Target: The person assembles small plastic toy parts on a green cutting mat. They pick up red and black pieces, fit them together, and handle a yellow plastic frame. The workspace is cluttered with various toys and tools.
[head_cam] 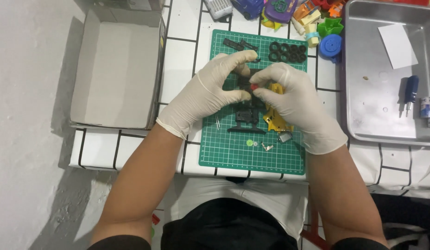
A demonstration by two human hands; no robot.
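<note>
While both gloved hands, left hand (210, 90) and right hand (289, 99), pinched together a small red part (254, 87) above the mat (233, 150), the black chassis (246, 115) lay below for fitting.

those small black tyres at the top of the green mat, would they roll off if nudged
Probably not far: the black tyres lie flat on their sides in a tight cluster on the green mat, so a nudge would likely slide them. They look small and hollow, so likely very light and easily scattered. If rubber, they should grip the mat and flex when pinched.
</note>
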